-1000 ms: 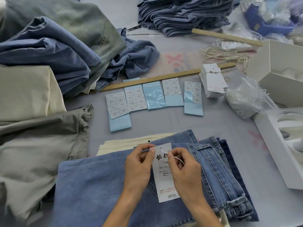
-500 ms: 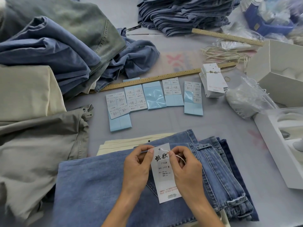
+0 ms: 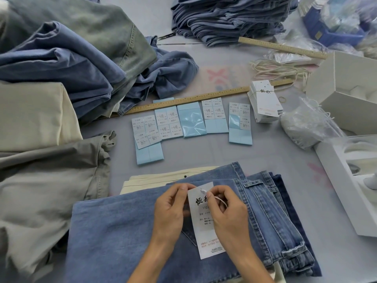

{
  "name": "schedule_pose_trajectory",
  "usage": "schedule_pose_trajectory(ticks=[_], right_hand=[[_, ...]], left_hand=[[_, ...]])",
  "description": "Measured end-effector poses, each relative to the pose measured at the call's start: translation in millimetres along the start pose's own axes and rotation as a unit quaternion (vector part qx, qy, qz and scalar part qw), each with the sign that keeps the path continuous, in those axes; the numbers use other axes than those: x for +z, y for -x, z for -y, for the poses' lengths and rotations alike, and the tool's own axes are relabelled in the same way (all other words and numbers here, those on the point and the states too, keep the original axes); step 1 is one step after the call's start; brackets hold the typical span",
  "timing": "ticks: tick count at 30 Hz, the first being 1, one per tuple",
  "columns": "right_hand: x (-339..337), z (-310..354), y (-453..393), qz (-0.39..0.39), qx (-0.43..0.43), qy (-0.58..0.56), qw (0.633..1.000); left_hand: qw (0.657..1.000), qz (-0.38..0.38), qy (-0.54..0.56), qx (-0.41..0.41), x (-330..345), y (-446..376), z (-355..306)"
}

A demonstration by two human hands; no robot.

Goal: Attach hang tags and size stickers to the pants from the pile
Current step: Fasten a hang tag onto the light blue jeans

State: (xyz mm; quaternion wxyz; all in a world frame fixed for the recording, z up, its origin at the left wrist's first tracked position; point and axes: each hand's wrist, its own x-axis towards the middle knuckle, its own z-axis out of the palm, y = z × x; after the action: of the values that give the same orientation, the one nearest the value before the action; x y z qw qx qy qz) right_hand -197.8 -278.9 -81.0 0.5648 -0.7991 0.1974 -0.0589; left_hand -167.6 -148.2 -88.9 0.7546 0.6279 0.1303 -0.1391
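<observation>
Lower centre: left hand (image 3: 170,209) pinches hang tag (image 3: 206,227) edge; right hand (image 3: 228,213) pinches its string (image 3: 219,199) over folded jeans (image 3: 122,237). Tag not yet attached; sticker sheets (image 3: 169,123) mid-frame, pile (image 3: 71,64) upper left remain.

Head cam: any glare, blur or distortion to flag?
Head view: soft even light, faint shadows; glare on the glossy blue sticker backing; wide-angle bending of the ruler; blue bin in the top right corner is smeared; hang tag print sharp, partly covered by the right hand.

garment workshop: stacked jeans (image 3: 228,17), sticker sheets (image 3: 189,121), wooden ruler (image 3: 193,99), hang tags (image 3: 265,101).
</observation>
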Motion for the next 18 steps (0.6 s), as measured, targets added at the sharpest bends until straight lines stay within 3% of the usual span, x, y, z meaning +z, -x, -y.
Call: schedule_pose_trajectory(ticks=[5,14,18], right_hand=[[1.9,2.6,2.0,0.010,-0.005,-0.020,1.000],[-0.5,1.9,9.6,0.054,0.019,-0.051,0.997],[-3.9,7.2,10.8,0.043,0.008,-0.069,0.997]], left_hand=[[0.995,0.023,0.081,-0.059,-4.7,-4.0,1.8],[0.990,0.097,0.051,-0.089,-1.7,-6.1,-2.1],[0.992,0.110,0.022,-0.056,-1.6,-5.0,-2.0]])
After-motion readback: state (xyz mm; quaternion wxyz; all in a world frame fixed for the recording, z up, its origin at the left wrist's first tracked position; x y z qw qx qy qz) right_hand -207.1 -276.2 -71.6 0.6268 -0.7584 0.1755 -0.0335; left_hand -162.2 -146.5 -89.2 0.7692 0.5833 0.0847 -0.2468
